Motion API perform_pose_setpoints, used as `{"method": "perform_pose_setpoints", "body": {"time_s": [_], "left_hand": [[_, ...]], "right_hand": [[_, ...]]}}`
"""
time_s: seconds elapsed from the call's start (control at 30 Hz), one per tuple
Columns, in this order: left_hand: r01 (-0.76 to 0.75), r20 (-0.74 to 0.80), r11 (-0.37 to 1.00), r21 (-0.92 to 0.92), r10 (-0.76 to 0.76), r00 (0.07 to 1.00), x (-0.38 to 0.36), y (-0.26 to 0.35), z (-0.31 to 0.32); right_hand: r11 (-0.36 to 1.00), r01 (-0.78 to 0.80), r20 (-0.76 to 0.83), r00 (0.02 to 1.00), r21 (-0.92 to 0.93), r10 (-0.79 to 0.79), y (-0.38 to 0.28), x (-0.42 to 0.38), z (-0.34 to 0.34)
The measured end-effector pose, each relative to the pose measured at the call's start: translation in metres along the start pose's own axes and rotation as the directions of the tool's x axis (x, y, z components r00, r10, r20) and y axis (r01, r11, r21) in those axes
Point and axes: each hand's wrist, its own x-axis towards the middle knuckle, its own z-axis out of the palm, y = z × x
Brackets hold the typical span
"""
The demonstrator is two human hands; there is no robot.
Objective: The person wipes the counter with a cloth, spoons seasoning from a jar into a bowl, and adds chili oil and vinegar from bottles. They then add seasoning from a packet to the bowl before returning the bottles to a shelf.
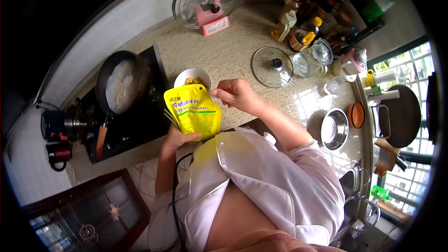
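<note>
My left hand (178,137) is closed on the lower left of a yellow seasoning pouch (193,116), its thumb across the front. Thin sticks that look like chopsticks (171,117) jut out beside the pouch at the same hand. Close to the pouch's upper right corner, my right hand (237,95) is closed in a pinch. What sits between those fingertips, if anything, is too small to make out. Behind the pouch stands a white bowl (181,78) with yellowish-brown pieces of food in it, partly hidden by the pouch.
On the black cooktop (135,133) at left, a frying pan (99,81) holds pale white food. A glass lid (266,67) lies on the counter. Bottles (301,39) and glass jars (305,63) crowd the back right. A steel bowl (343,133) stands near the sink.
</note>
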Motion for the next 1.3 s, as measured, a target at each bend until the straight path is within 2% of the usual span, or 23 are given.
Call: {"method": "perform_pose_setpoints", "body": {"time_s": [0.03, 0.1, 0.13, 0.17, 0.23, 0.27, 0.3, 0.37, 0.43, 0.5, 0.57, 0.63, 0.7, 0.73, 0.77, 0.83, 0.93, 1.17, 1.23, 1.3], "left_hand": [[-0.003, 0.021, 1.000, 0.005, 0.003, 1.000, 0.002, 0.001, 0.001], [-0.001, 0.043, 1.000, 0.017, 0.001, 0.999, 0.008, 0.001, 0.002], [-0.003, 0.062, 1.000, 0.006, 0.003, 0.998, 0.011, 0.001, 0.002], [-0.007, 0.082, 1.000, 0.012, 0.006, 0.997, 0.014, 0.003, 0.003], [0.024, 0.100, 0.998, -0.057, -0.018, 0.995, 0.020, 0.007, 0.009], [0.025, 0.121, 0.998, -0.054, -0.018, 0.992, 0.024, 0.007, 0.011], [0.028, 0.131, 0.999, -0.039, -0.023, 0.991, 0.028, 0.006, 0.011], [0.031, 0.156, 0.999, -0.021, -0.027, 0.987, 0.034, 0.006, 0.014], [0.078, 0.182, 0.997, -0.006, -0.076, 0.980, 0.039, 0.008, 0.018], [0.087, 0.198, 0.996, 0.033, -0.092, 0.976, 0.044, 0.007, 0.019], [0.095, 0.212, 0.993, 0.073, -0.109, 0.971, 0.047, 0.006, 0.020], [0.035, 0.202, 0.997, 0.067, -0.048, 0.978, 0.049, 0.007, 0.021], [0.048, 0.225, 0.996, 0.071, -0.063, 0.972, 0.049, 0.011, 0.022], [0.063, 0.239, 0.995, 0.071, -0.079, 0.968, 0.049, 0.012, 0.023], [0.065, 0.245, 0.995, 0.073, -0.081, 0.966, 0.049, 0.011, 0.023], [0.056, 0.250, 0.992, 0.115, -0.083, 0.965, 0.049, 0.008, 0.023], [0.037, 0.244, 0.988, 0.150, -0.073, 0.967, 0.048, 0.007, 0.021], [-0.017, 0.225, 0.983, 0.182, -0.024, 0.974, 0.040, 0.011, 0.020], [-0.071, 0.184, 0.947, 0.313, 0.013, 0.983, 0.035, 0.020, 0.024], [-0.097, 0.197, 0.931, 0.351, 0.028, 0.980, 0.034, 0.017, 0.021]], "right_hand": [[1.000, -0.003, -0.022, 1.000, 0.000, 0.003, 0.001, -0.003, -0.002], [0.983, 0.065, -0.134, 0.987, -0.174, -0.089, 0.009, -0.008, -0.005], [0.966, 0.204, -0.197, 0.952, -0.157, -0.233, 0.015, -0.011, -0.005], [0.967, 0.199, -0.217, 0.948, -0.161, -0.231, 0.019, -0.014, -0.007], [0.930, 0.344, -0.213, 0.925, 0.127, -0.313, 0.021, -0.022, -0.012], [0.953, 0.303, -0.212, 0.933, 0.021, -0.292, 0.018, -0.028, -0.015], [0.955, 0.297, -0.230, 0.930, 0.016, -0.285, 0.020, -0.033, -0.015], [0.989, 0.140, -0.280, 0.949, -0.049, -0.148, 0.028, -0.038, -0.014], [0.995, 0.101, -0.326, 0.940, -0.019, -0.102, 0.034, -0.042, -0.011], [0.999, -0.018, -0.360, 0.933, -0.032, 0.006, 0.035, -0.048, -0.011], [0.999, -0.029, -0.381, 0.924, -0.020, 0.020, 0.041, -0.051, -0.010], [0.999, -0.039, -0.397, 0.917, -0.011, 0.031, 0.043, -0.055, -0.010], [0.960, 0.258, -0.435, 0.880, 0.104, -0.190, 0.044, -0.060, -0.007], [0.986, 0.150, -0.398, 0.911, 0.070, -0.110, 0.048, -0.062, -0.006], [0.987, 0.147, -0.404, 0.909, 0.071, -0.106, 0.052, -0.062, -0.003], [0.959, 0.126, -0.477, 0.879, 0.252, 0.010, 0.055, -0.060, 0.005], [0.963, 0.038, -0.492, 0.865, 0.268, 0.102, 0.045, -0.063, 0.008], [0.929, 0.025, -0.495, 0.851, 0.369, 0.174, 0.041, -0.060, 0.018], [0.909, 0.026, -0.496, 0.844, 0.417, 0.204, 0.046, -0.057, 0.022], [0.899, 0.012, -0.469, 0.856, 0.437, 0.216, 0.049, -0.056, 0.024]]}}
